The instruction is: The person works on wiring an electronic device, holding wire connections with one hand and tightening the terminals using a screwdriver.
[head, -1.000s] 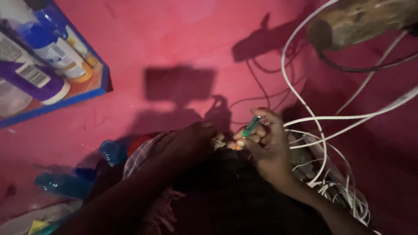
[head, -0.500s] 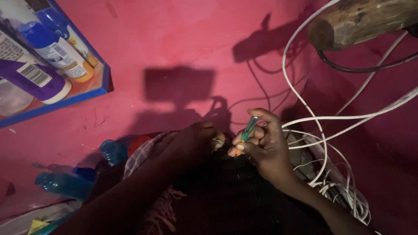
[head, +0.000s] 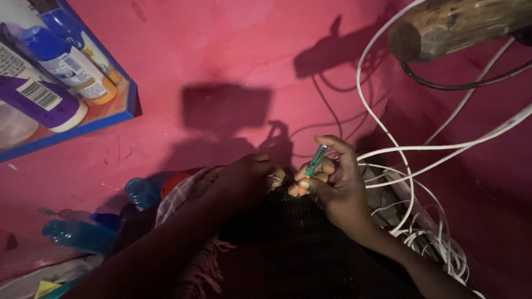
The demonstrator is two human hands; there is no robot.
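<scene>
My right hand [head: 332, 182] grips a small screwdriver with a clear green handle [head: 316, 160], its tip pointing down toward something small and orange at my fingertips. My left hand [head: 246, 180] is closed on a small light-coloured part right beside that tip, over a dark black cloth [head: 288, 243] lying under both hands. What the small part is cannot be made out in the dim light.
White cables [head: 410, 166] loop at the right below a rough wooden log [head: 460, 22]. A blue-edged shelf [head: 83, 122] at top left holds blue and purple bottles. Blue plastic bottles [head: 77, 232] lie at lower left against the pink wall.
My right hand has shifted slightly left and down with the screwdriver, closing in on the left hand. The left hand has barely moved.
</scene>
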